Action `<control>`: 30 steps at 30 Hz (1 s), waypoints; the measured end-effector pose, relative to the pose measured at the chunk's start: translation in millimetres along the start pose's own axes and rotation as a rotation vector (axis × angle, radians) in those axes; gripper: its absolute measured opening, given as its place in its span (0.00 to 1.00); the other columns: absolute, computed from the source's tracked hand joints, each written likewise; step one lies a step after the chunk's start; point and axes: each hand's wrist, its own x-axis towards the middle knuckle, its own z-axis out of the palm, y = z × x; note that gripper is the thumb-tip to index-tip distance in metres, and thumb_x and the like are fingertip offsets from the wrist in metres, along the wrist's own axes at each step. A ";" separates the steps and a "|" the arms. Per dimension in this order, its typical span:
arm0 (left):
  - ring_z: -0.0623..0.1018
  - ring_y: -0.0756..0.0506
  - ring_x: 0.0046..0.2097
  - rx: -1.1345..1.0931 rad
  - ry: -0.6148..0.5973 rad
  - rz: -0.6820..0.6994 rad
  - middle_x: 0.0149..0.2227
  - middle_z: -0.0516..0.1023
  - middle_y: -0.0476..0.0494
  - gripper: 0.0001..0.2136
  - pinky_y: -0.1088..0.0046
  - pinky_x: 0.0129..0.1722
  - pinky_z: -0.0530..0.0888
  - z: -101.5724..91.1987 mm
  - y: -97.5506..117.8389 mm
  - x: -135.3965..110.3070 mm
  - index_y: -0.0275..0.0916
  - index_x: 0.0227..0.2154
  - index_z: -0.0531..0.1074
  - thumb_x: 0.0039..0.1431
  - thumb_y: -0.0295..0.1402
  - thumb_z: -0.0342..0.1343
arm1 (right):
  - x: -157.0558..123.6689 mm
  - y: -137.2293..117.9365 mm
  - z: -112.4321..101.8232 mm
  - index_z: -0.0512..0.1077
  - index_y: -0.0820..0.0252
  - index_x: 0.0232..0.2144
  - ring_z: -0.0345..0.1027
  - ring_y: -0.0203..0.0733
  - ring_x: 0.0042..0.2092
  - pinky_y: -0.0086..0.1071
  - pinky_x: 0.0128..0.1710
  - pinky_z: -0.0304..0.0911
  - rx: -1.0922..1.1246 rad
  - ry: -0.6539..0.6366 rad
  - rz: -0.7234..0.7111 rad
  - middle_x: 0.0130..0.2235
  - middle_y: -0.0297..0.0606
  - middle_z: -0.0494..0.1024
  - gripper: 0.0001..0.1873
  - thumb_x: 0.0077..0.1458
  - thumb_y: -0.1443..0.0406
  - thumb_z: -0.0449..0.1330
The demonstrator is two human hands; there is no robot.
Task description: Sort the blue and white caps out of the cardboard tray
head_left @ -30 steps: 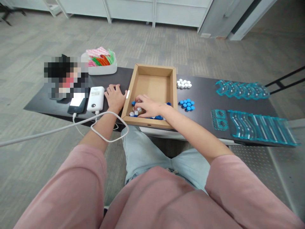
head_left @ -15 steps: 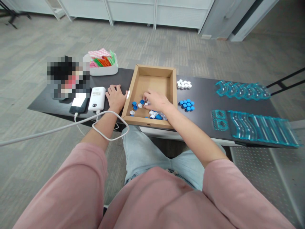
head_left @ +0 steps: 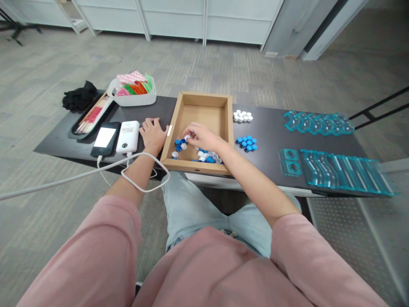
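My right hand [head_left: 203, 137] reaches into a shallow cardboard box [head_left: 230, 123], its fingertips pinched on a white hexagonal piece [head_left: 187, 137]. Just left of the fingers lie several loose blue pieces [head_left: 178, 144] and white ones. A mixed blue and white heap [head_left: 204, 157] sits at the box's near side, partly behind my right wrist. Resting palm down on the table, my left hand [head_left: 153, 135] has its fingers spread and its thumb against the box's left wall. It holds nothing.
Right of the box stand a white cluster [head_left: 243, 116] and a blue cluster [head_left: 246, 143] of pieces. Clear teal plastic parts [head_left: 345, 172] lie farther right. A power bank [head_left: 128, 136], a phone [head_left: 105, 138] and a basket [head_left: 136, 100] are on the left. A white cable [head_left: 79, 175] crosses my left forearm.
My right hand has shifted slightly left within the box, and a white piece now shows at its fingertips. My left hand stays beside the box. The view has tilted a little.
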 end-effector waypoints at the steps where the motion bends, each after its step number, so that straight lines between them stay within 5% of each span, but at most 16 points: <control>1: 0.69 0.17 0.75 0.002 0.000 -0.003 0.77 0.69 0.13 0.33 0.40 0.75 0.66 -0.8 0.7 -0.6 0.28 0.78 0.72 0.79 0.42 0.51 | 0.9 -0.3 -0.6 0.82 0.59 0.48 0.75 0.46 0.46 0.40 0.54 0.73 0.042 0.020 0.022 0.48 0.41 0.80 0.10 0.67 0.70 0.63; 8: 0.68 0.16 0.76 0.009 -0.009 -0.001 0.77 0.68 0.11 0.33 0.39 0.76 0.66 -2.7 1.0 -1.8 0.27 0.79 0.71 0.80 0.42 0.49 | 5.7 -3.3 -13.6 0.81 0.56 0.48 0.79 0.40 0.41 0.34 0.46 0.76 0.342 0.149 0.164 0.47 0.36 0.84 0.11 0.67 0.69 0.61; 15: 0.69 0.17 0.75 0.021 -0.027 -0.003 0.76 0.67 0.11 0.34 0.39 0.75 0.66 -2.9 -0.2 -0.1 0.26 0.79 0.70 0.81 0.43 0.50 | -15.8 5.8 -53.8 0.80 0.54 0.48 0.85 0.45 0.49 0.34 0.45 0.79 0.418 0.223 0.232 0.46 0.38 0.87 0.07 0.70 0.62 0.65; 20: 0.67 0.18 0.75 0.027 -0.045 -0.012 0.77 0.65 0.10 0.33 0.40 0.76 0.64 -4.4 0.8 -1.0 0.25 0.80 0.68 0.83 0.42 0.49 | -44.8 44.4 -104.9 0.80 0.52 0.48 0.85 0.43 0.48 0.33 0.44 0.79 0.398 0.448 0.319 0.48 0.37 0.86 0.09 0.69 0.58 0.70; 25: 0.67 0.17 0.75 0.017 -0.048 -0.017 0.77 0.65 0.10 0.34 0.39 0.75 0.65 -4.5 1.5 -1.4 0.24 0.80 0.69 0.82 0.42 0.46 | -82.9 95.6 -154.5 0.78 0.54 0.45 0.84 0.48 0.51 0.41 0.51 0.81 0.336 0.702 0.555 0.46 0.39 0.83 0.09 0.62 0.62 0.70; 30: 0.67 0.17 0.74 0.006 -0.038 -0.021 0.77 0.65 0.11 0.36 0.39 0.75 0.64 -4.3 1.9 -1.3 0.24 0.79 0.70 0.79 0.44 0.45 | -111.7 133.9 -183.1 0.72 0.52 0.38 0.79 0.47 0.46 0.47 0.58 0.79 0.135 0.818 0.738 0.43 0.36 0.81 0.13 0.50 0.66 0.70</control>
